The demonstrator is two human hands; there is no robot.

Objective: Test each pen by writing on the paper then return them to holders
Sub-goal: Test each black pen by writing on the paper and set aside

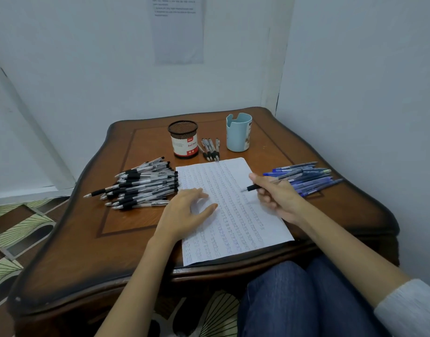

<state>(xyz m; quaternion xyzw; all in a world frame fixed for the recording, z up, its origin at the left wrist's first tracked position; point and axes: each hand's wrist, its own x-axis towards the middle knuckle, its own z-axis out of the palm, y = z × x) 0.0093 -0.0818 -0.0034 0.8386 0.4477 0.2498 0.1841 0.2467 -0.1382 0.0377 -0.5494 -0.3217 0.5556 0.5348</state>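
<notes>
Right hand (279, 198) pinches pen (254, 187); left (184, 215) spread on paper (235, 229); two holders (182, 142) (238, 135); maybe four pens (210, 148).

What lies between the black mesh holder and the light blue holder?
A few black-grip pens, lying side by side on the wooden table, seen in the head view.

Single wide-angle view from head height, seated at the near edge of a wooden table (92, 251). Looks forward and down, close over the tabletop, towards a white wall corner (279, 69) behind.
</notes>
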